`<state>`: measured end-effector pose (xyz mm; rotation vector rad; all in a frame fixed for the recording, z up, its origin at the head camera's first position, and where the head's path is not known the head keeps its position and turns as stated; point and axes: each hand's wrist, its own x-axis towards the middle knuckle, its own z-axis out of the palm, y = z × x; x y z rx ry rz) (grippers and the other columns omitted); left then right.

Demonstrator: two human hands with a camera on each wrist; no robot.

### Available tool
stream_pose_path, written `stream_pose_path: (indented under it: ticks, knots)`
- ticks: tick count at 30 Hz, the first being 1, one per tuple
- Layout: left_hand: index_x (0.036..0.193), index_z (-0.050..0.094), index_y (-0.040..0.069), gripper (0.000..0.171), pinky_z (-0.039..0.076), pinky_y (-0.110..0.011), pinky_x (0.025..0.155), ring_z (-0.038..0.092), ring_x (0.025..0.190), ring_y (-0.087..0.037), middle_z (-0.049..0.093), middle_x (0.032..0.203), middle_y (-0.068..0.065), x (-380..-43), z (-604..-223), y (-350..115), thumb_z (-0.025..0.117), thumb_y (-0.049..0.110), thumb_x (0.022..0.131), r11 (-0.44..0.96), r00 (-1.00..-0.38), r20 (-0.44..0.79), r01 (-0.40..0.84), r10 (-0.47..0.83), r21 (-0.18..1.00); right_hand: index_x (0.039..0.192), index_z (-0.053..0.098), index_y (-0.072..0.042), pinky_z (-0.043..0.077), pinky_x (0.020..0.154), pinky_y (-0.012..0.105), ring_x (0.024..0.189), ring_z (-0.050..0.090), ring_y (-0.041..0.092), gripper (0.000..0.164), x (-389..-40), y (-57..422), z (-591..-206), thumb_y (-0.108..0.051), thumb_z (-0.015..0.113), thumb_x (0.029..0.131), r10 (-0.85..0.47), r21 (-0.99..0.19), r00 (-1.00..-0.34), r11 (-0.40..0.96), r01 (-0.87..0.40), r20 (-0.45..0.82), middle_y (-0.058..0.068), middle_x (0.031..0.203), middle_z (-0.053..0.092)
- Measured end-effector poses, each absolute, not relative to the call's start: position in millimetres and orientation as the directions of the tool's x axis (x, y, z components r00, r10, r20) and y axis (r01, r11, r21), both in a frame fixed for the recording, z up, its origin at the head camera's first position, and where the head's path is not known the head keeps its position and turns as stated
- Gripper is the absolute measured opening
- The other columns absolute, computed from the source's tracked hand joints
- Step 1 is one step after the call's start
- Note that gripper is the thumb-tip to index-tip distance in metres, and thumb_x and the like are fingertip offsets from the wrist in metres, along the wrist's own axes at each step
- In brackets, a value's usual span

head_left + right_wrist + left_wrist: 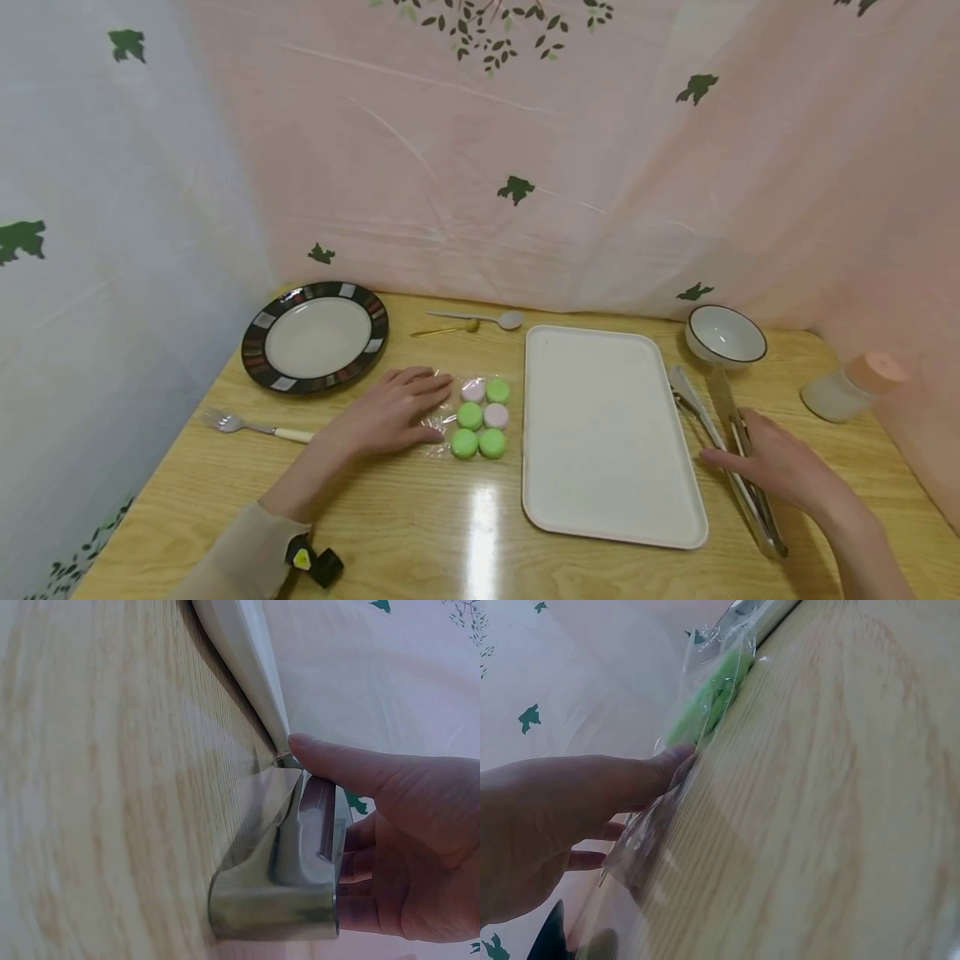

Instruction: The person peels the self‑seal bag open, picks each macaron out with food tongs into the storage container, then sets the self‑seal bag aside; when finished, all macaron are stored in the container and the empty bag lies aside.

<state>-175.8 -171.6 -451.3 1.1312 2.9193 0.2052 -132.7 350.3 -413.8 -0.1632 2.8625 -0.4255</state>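
A clear, crinkled plastic packet (pixel 442 414) lies flat just left of the white tray (pixel 607 433), its left part slack, with six round macarons showing at its right: four green (pixel 464 444) and two pale pink (pixel 496 417), in three rows of two. Shiny metal tongs (pixel 742 493) lie right of the tray, arms spread, joined end toward the near edge

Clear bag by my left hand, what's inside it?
Inside the bag: six discs, four green and two pale pink. Your left hand hides part of the bag; what lies beneath it can't be seen.
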Motion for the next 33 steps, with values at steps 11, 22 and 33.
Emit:
stream_pose_path:
  ticks: [11,22,33]
  knots:
    - [0.139,0.045,0.022,0.063,0.030,-0.052,0.110,0.038,0.137,-0.028,0.040,0.149,0.005,-178,-450,-172,0.051,0.058,0.088,0.717,-0.735,0.066,0.675,0.675,0.172,0.127,0.031,0.020,0.050,0.068,0.045,0.093,0.061,0.038,0.095,-133,350,-405,-0.059,0.061,0.083,-0.127,-0.292,-0.954,0.955,-0.044,-0.272,0.035,0.110,0.056]
    - [0.134,0.051,0.025,0.046,0.035,-0.052,0.107,0.046,0.131,-0.026,0.047,0.144,0.006,-176,-450,-168,0.049,0.049,0.094,0.728,-0.739,0.119,0.674,0.663,0.125,0.133,0.025,0.019,0.048,0.061,0.037,0.076,0.060,0.026,0.091,-136,338,-377,-0.051,0.059,0.088,-0.093,-0.323,-0.952,0.946,0.007,-0.292,0.021,0.090,0.061]
    - [0.127,0.060,0.024,0.034,0.040,-0.046,0.105,0.053,0.124,-0.021,0.057,0.134,0.005,-177,-448,-168,0.051,0.038,0.096,0.691,-0.708,0.180,0.706,0.683,0.155,0.146,0.022,0.005,0.049,0.075,0.052,0.111,0.052,0.052,0.103,-152,301,-344,-0.070,0.053,0.081,-0.151,-0.302,-0.966,0.950,-0.083,-0.210,0.035,0.134,0.045]
